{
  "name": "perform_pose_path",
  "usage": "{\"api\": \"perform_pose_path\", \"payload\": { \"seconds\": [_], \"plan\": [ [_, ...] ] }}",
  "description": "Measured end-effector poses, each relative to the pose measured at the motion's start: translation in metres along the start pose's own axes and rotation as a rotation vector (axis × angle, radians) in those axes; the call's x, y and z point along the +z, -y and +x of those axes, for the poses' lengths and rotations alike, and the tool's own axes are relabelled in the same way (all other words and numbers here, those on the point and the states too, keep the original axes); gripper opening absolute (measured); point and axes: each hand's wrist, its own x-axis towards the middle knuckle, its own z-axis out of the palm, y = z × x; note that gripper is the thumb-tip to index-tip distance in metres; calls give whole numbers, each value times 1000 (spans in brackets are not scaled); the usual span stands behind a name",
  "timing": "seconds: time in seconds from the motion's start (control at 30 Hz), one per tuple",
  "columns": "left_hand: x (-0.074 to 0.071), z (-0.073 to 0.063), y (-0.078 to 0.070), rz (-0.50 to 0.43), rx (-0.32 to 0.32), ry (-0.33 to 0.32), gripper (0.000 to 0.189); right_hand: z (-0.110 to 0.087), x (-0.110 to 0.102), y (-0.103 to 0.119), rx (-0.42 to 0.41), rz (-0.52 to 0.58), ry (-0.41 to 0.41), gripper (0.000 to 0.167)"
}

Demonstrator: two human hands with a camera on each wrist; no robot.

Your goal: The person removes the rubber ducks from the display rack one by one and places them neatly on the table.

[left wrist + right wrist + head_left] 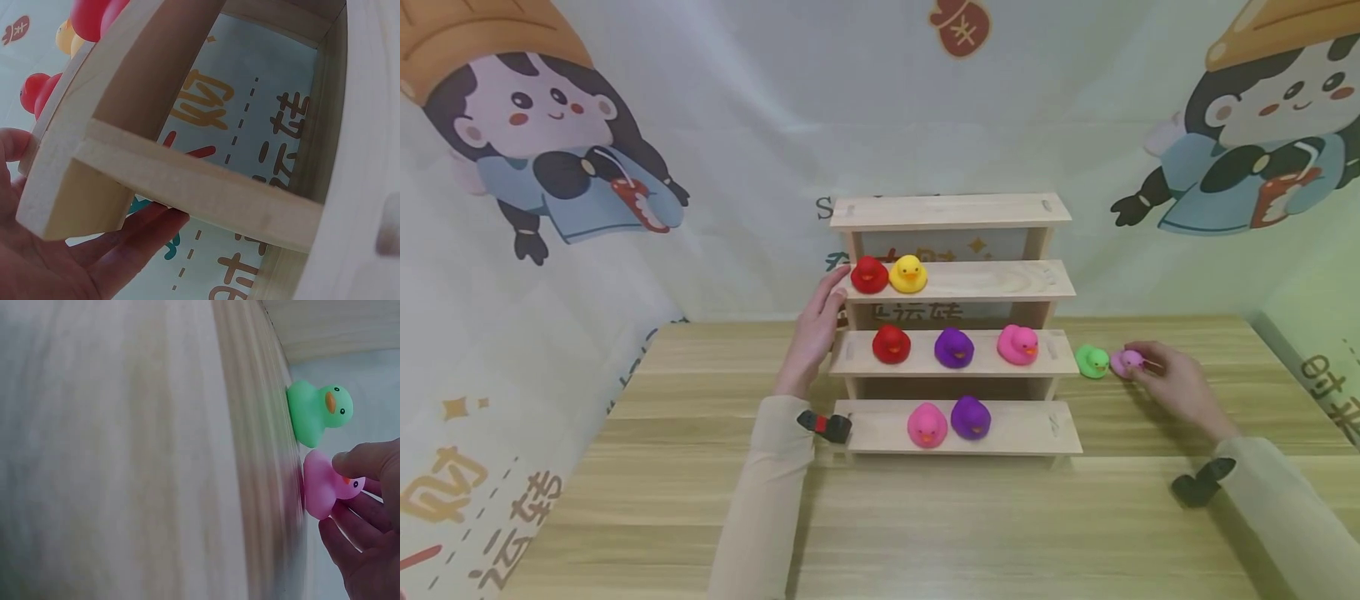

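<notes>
On the table right of a stepped wooden shelf stand (895, 212), my right hand (1172, 383) pinches a light pink rubber duck (320, 487) between thumb and fingers. Close beside that duck sits a green rubber duck (1092, 362), facing the same way in the right wrist view. My left hand (814, 333) grips the left end of the stand at its second tier from the top. In the left wrist view the fingers (147, 240) reach under the tier's board, with the thumb at its outer edge. A red duck (869, 275) stands close to that hand.
Beside that red duck is a yellow duck (908, 274). The tier below carries another red duck (891, 344), a purple duck (954, 347) and a pink duck (1018, 345). On the lowest tier are a pink duck (927, 426) and a purple duck (971, 417). Printed cloth (760, 167) hangs behind.
</notes>
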Motion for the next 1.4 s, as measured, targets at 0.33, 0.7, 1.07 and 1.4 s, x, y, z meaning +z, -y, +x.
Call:
{"api": "perform_pose_path", "payload": {
  "seconds": [0.33,0.7,1.07,1.4],
  "plan": [
    [0,0,1,-11,17,-1,45,-2,1,0,29,14,37,34],
    [2,1,1,0,8,4,45,0,-2,2,80,18,37,40],
    [2,1,0,-2,9,-5,46,9,-18,14,41,1,-12,37],
    [0,0,-1,-8,4,10,45,18,-26,37,51,-7,-33,31]
  ]
}}
